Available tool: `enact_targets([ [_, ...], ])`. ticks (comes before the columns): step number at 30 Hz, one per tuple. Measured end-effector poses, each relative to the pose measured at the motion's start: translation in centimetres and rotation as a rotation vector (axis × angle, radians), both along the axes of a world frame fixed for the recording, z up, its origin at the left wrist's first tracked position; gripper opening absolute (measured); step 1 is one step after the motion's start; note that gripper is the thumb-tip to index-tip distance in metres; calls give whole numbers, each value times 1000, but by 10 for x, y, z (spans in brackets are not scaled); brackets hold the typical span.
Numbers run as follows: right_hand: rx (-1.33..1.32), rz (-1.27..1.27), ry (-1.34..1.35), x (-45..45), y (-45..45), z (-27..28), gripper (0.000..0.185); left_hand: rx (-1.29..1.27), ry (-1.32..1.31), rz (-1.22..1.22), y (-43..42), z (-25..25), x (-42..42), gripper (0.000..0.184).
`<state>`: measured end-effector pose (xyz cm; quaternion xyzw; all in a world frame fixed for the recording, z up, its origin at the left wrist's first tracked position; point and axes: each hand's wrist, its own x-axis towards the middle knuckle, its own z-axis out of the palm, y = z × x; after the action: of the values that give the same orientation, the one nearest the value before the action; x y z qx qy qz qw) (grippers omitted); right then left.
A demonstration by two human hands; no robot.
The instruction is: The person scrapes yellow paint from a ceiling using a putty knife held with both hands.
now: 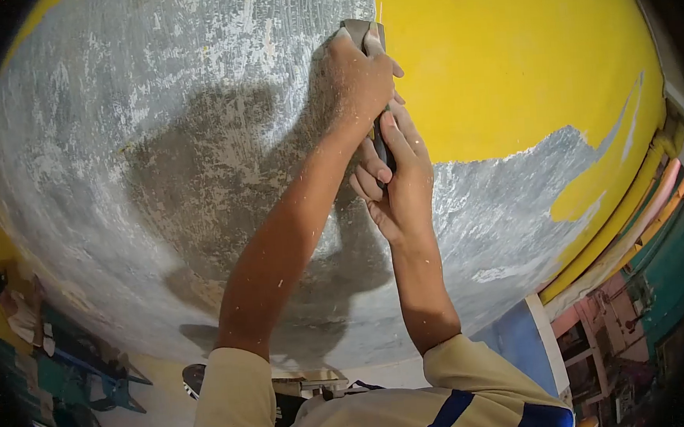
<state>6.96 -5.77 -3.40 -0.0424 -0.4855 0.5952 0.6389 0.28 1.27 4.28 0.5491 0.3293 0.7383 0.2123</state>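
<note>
Both of my hands are on a scraper [357, 31] with a broad flat blade and a dark handle. The blade lies against a large curved surface, at the border between scraped grey metal [222, 174] and yellow paint [505, 62]. Nearer the blade, my left hand [363, 79] presses on it with the fingers closed over its top. Lower down, my right hand [405, 163] is wrapped round the dark handle. Small pale flakes cling to both forearms.
A person [21, 311] is at the far left edge, near dark frames. Yellow pipes [609, 232] run along the right side. A blue panel [518, 340] and pink shelving [592, 339] stand at the lower right. A shoe [193, 379] shows low on the left.
</note>
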Motion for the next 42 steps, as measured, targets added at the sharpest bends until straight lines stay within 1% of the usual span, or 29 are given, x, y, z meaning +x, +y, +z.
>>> enact_targets([
  [3, 52, 22, -20, 1, 9, 9, 34, 105, 90, 70, 2, 16, -4, 25],
  [5, 141, 48, -45, 5, 22, 22, 34, 68, 84, 80, -9, 28, -2, 31],
  [6, 130, 40, -45, 6, 17, 24, 34, 54, 80, 88, -12, 34, -1, 35],
  [7, 120, 32, -45, 6, 11, 28, 34, 107, 27, 59, 1, 35, -2, 34],
  [10, 22, -15, -67, 6, -7, 15, 36, 138, 44, -33, 1, 13, -4, 24],
  [12, -26, -42, -95, 6, -16, -5, 38, 29, 28, -58, -10, -8, -3, 25],
  [13, -61, -15, -77, 6, -17, -12, 39, -31, 22, -71, -14, -13, -3, 25],
  [16, -49, 16, -38, 3, -11, -19, 39, -72, -10, -62, -13, -12, -1, 26],
  [19, 6, 47, -8, 2, -6, -1, 34, -33, 64, -4, -10, 7, -4, 28],
  [22, 51, 77, 8, 2, 0, 19, 29, -3, 47, 28, -9, 31, -3, 28],
  [24, 81, 88, -4, 3, -4, 31, 29, 7, 34, -31, -10, 39, -3, 29],
  [29, 114, 49, -20, -7, -4, 37, 31, -8, 107, -59, -15, 43, -12, 30],
  [32, 114, 40, -8, -10, -6, 42, 31, -13, 98, -52, -18, 48, -12, 31],
  [35, 130, 36, -2, -9, -9, 43, 30, 53, 41, -58, -12, 49, -11, 29],
  [38, 126, 38, -5, -9, -2, 36, 30, 12, 69, -39, -11, 46, -11, 30],
  [41, 93, 59, 6, 0, -7, 30, 30, 28, 107, 28, -17, 38, -6, 29],
  [42, 81, 77, 12, 1, -9, 32, 30, 24, 79, 35, -18, 41, -5, 29],
])
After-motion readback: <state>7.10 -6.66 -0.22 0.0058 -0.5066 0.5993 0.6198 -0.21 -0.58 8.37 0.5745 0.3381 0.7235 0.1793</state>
